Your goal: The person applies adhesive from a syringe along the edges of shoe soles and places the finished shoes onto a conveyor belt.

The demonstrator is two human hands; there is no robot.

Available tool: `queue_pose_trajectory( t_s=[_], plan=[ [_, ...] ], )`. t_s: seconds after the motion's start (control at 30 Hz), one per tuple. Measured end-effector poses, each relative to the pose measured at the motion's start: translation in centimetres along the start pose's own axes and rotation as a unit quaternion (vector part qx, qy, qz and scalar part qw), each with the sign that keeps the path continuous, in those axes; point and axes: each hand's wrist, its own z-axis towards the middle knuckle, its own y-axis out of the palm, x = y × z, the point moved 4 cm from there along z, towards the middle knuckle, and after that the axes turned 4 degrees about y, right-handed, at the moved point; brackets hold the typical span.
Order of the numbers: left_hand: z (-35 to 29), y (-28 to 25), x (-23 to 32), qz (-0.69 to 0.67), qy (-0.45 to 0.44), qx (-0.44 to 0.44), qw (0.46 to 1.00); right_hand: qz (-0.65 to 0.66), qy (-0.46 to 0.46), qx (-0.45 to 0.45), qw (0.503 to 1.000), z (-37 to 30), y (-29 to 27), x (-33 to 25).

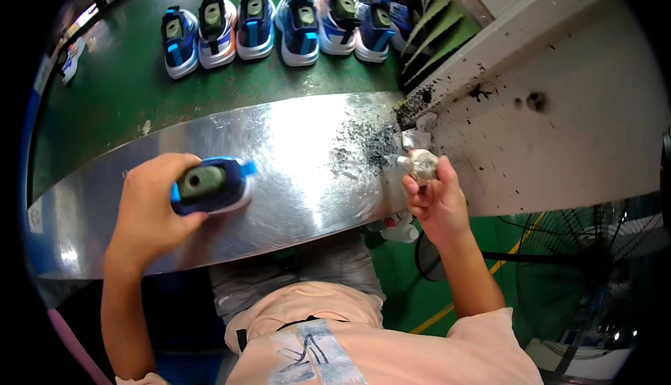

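My left hand (149, 207) is wrapped round the heel end of a dark blue sports shoe (235, 179) with bright blue tabs and a white sole. A dark green shoe last (203, 182) fills its opening. The shoe is over the metal plate (279, 147); whether it rests there I cannot tell. Off the plate's right end, my right hand (440, 207) pinches a whitish, crumpled-looking lump (423, 167) between thumb and fingers. A pale tip on the lump points left, apart from the shoe. What kind of thing the lump is does not show.
Several sports shoes with lasts (255, 25) line the far side of the green table (105, 119). Black specks (363, 140) dot the plate's right part. A pale machine panel (552, 119) with green flaps (444, 32) borders the right. A fan (594, 259) stands lower right.
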Motion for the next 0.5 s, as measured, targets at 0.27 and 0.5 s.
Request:
queue_pose_trajectory(
  t_s=[0.27,0.5],
  plan=[
    [-6.8,2.2,4.2,0.088,0.152,0.104,0.979,-0.236,-0.054,0.012,0.970,-0.4,2.2,1.8],
    [-8.5,3.2,3.3,0.097,0.155,0.138,0.973,-0.364,-0.109,0.031,0.925,-0.1,2.9,2.2]
  ],
)
